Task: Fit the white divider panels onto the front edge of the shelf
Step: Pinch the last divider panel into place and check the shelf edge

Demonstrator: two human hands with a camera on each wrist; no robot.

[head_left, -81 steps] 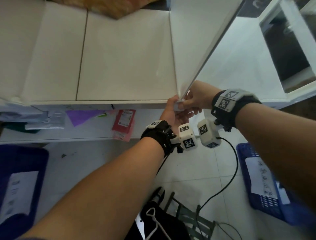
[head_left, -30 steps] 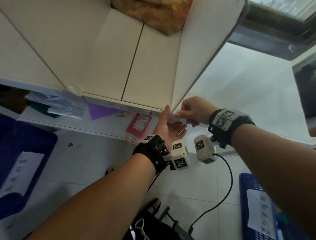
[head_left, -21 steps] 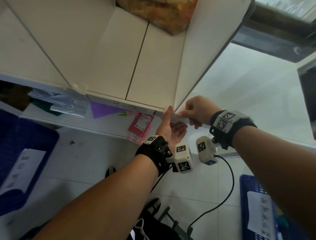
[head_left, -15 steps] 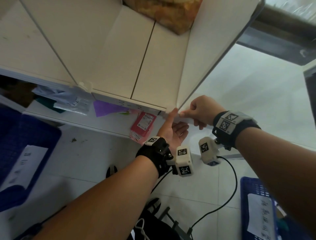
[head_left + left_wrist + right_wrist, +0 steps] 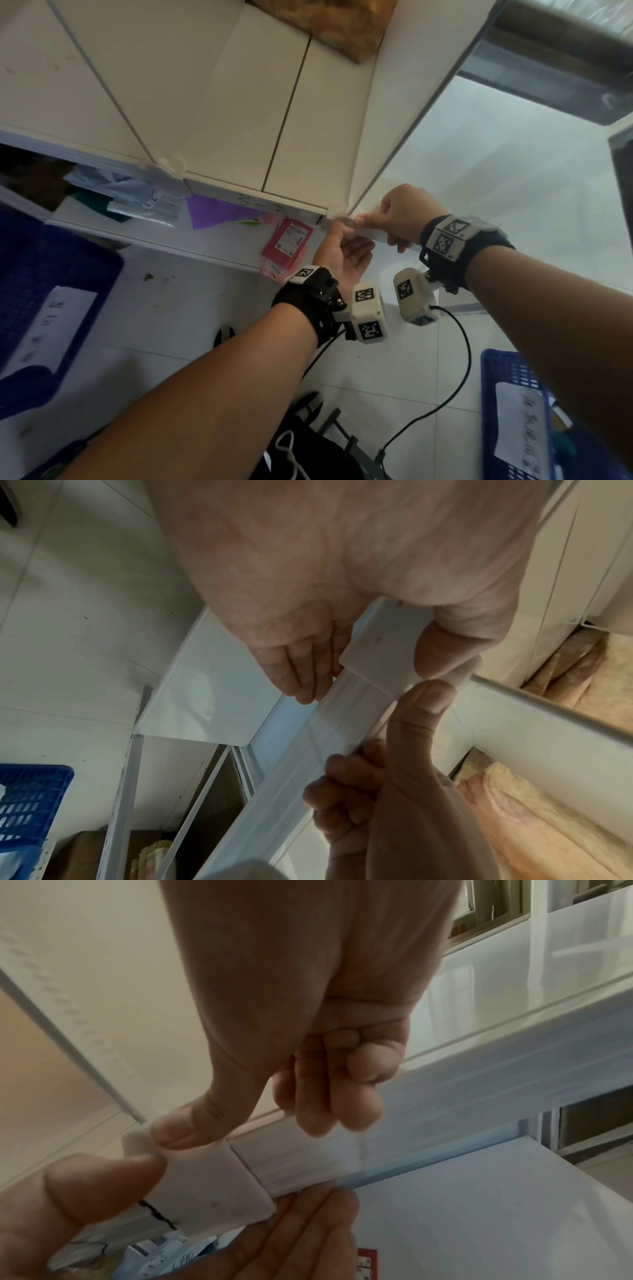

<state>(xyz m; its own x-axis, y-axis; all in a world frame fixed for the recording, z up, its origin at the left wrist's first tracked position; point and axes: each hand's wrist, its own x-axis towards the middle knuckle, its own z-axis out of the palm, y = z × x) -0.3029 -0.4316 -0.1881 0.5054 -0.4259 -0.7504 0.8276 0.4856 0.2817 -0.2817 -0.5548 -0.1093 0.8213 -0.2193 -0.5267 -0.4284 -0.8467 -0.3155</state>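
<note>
The white clip (image 5: 219, 1185) at the foot of the upright divider panel (image 5: 404, 102) sits on the shelf's front edge (image 5: 260, 198), its strip running rightward, right hand (image 5: 400, 216) pinching it from above, left hand (image 5: 342, 253) open, thumb pressing.

This looks like a stockroom or the back of a shop. White metal shelving (image 5: 219, 113) with upright dividers fills the upper part of the head view, and the shelf below (image 5: 137, 236) carries sealed plastic packets (image 5: 137, 202), a purple sheet (image 5: 212, 212) and pink labelled packs (image 5: 287, 243). Handwritten marks sit on the shelf's front strip (image 5: 263, 205). Blue plastic crates (image 5: 513, 394) bearing paper labels stand on the pale tiled floor (image 5: 171, 325) at both sides. A bulky tan wrapped bundle (image 5: 335, 24) lies at the back of the upper shelf.
</note>
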